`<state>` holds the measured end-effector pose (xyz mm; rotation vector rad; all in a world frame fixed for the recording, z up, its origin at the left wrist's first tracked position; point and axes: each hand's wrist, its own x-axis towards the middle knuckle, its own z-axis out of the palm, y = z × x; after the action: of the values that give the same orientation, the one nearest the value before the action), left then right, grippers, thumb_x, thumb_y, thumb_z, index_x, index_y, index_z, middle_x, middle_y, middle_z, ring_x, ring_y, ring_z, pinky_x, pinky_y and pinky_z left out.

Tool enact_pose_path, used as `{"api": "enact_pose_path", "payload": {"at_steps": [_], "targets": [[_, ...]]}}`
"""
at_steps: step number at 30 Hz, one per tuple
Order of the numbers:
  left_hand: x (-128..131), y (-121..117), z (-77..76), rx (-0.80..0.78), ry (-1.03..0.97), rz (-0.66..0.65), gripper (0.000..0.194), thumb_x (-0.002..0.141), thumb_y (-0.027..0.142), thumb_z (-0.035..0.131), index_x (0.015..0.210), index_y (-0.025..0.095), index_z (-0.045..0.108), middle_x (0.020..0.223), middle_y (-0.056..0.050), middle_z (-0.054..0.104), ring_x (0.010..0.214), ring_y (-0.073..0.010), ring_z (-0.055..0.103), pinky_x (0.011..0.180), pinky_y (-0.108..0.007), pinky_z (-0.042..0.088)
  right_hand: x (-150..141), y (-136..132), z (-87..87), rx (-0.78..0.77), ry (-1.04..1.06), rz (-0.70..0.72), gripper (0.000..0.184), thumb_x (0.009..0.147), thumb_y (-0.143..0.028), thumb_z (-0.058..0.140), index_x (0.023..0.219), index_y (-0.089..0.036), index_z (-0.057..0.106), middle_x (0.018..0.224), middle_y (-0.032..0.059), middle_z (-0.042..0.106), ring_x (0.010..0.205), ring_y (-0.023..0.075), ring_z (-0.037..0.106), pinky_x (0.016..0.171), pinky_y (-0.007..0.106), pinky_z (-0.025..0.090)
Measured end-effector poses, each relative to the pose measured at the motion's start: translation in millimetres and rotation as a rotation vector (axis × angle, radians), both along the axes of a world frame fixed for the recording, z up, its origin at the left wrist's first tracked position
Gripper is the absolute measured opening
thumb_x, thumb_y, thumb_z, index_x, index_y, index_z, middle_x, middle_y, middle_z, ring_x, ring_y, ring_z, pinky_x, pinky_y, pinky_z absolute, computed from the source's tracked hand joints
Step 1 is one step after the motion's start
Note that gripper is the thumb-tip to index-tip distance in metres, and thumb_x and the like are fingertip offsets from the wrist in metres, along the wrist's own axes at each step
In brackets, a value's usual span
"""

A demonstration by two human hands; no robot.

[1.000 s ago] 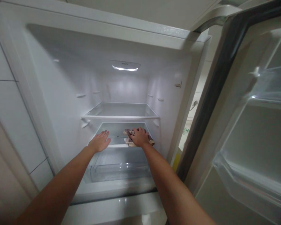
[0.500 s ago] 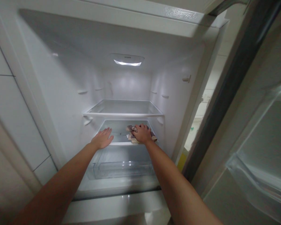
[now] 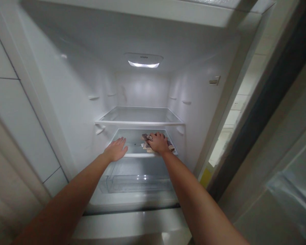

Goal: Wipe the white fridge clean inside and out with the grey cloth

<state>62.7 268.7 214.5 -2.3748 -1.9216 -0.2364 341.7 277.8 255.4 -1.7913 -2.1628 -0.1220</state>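
Observation:
Both my arms reach into an open white fridge. My left hand lies flat, fingers stretched, on the front left of the lower glass shelf. My right hand presses down on a patterned cloth on the right side of the same shelf, fingers curled over it. Parts of the cloth stick out to the left and right of the hand.
An upper glass shelf sits just above the hands. A clear drawer lies below the lower shelf. The interior light glows at the top. The open fridge door stands at the right, a tiled wall at the left.
The view has moved closer and turned slightly left, so the door has slid toward the right edge. Both hands stay on the lower shelf; the right hand and cloth have barely shifted.

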Motion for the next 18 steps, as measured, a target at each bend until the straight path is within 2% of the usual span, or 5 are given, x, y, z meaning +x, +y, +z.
{"api": "enact_pose_path", "payload": {"at_steps": [5, 8, 11, 14, 18], "targets": [[4, -9, 0.9, 0.066, 0.029, -0.011, 0.075, 0.106, 0.044, 0.029, 0.166, 0.0, 0.039, 0.176, -0.024, 0.038, 0.165, -0.0354, 0.037, 0.135, -0.05, 0.028, -9, 11, 0.5, 0.001, -0.014, 0.009, 0.048, 0.108, -0.055, 0.052, 0.145, -0.027, 0.063, 0.15, 0.017, 0.056, 0.139, 0.0374, 0.049, 0.112, 0.055, 0.041], [7, -14, 0.0, 0.126, 0.031, -0.021, 0.07, 0.106, 0.041, 0.031, 0.167, 0.008, 0.041, 0.175, -0.017, 0.041, 0.165, -0.033, 0.037, 0.136, -0.051, 0.026, -18, 26, 1.2, 0.001, -0.025, 0.017, 0.049, 0.108, -0.051, 0.052, 0.149, -0.025, 0.06, 0.153, 0.0193, 0.054, 0.141, 0.0391, 0.048, 0.114, 0.059, 0.04], [9, -18, -1.4, 0.2, 0.016, -0.033, 0.07, 0.106, 0.039, 0.032, 0.171, 0.011, 0.036, 0.176, -0.014, 0.041, 0.165, -0.0321, 0.036, 0.137, -0.053, 0.025, -34, 47, 3.7, -0.02, -0.045, 0.03, 0.051, 0.108, -0.046, 0.051, 0.154, -0.025, 0.056, 0.155, 0.0205, 0.052, 0.143, 0.0405, 0.047, 0.115, 0.062, 0.039], [11, -21, -2.4, 0.281, -0.005, -0.039, 0.074, 0.109, 0.044, 0.031, 0.174, 0.009, 0.027, 0.179, -0.015, 0.034, 0.166, -0.0321, 0.034, 0.138, -0.053, 0.025, -58, 69, 7.8, -0.06, -0.065, 0.065, 0.05, 0.109, -0.045, 0.049, 0.155, -0.025, 0.056, 0.156, 0.0201, 0.053, 0.145, 0.0404, 0.047, 0.117, 0.064, 0.038], [11, -23, -6.0, 0.383, -0.01, -0.036, 0.076, 0.112, 0.048, 0.025, 0.175, 0.007, 0.015, 0.184, -0.016, 0.017, 0.171, -0.0303, 0.021, 0.14, -0.052, 0.019, -100, 87, 11.0, -0.086, -0.079, 0.189, 0.051, 0.11, -0.049, 0.051, 0.153, -0.021, 0.057, 0.153, 0.0168, 0.056, 0.144, 0.0369, 0.05, 0.122, 0.065, 0.035]]}}
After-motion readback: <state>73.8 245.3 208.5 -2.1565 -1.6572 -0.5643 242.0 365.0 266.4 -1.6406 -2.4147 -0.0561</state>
